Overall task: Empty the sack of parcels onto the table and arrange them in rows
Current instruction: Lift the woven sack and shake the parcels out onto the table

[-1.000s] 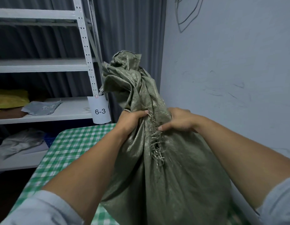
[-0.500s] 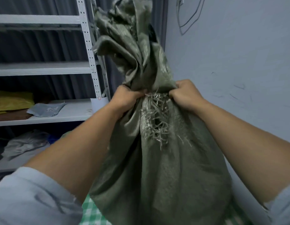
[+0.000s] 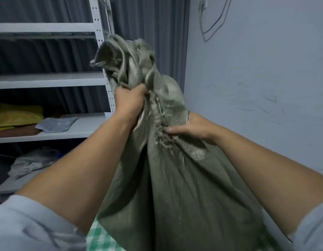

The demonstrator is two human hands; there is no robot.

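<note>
A large olive-green woven sack (image 3: 184, 192) hangs bulging in front of me, its gathered neck pointing up. My left hand (image 3: 129, 102) is clenched around the neck on the left side. My right hand (image 3: 191, 126) grips the cloth lower down on the right, next to a frayed torn patch. The crumpled mouth of the sack (image 3: 120, 57) flops open above my left hand. No parcels are visible; the sack hides whatever is inside. A sliver of the table's green checked cloth (image 3: 101, 238) shows under the sack.
A white metal shelf rack (image 3: 101, 51) stands at the left, holding yellow bags (image 3: 15, 115), a grey mailer (image 3: 55, 125) and a crumpled grey bag (image 3: 32, 162) lower down. A pale blue wall (image 3: 256, 78) rises close on the right; dark curtains hang behind.
The sack went up high half a second ago and has since dropped. My right hand has slid lower on the cloth, below my left hand. The sack's mouth has loosened.
</note>
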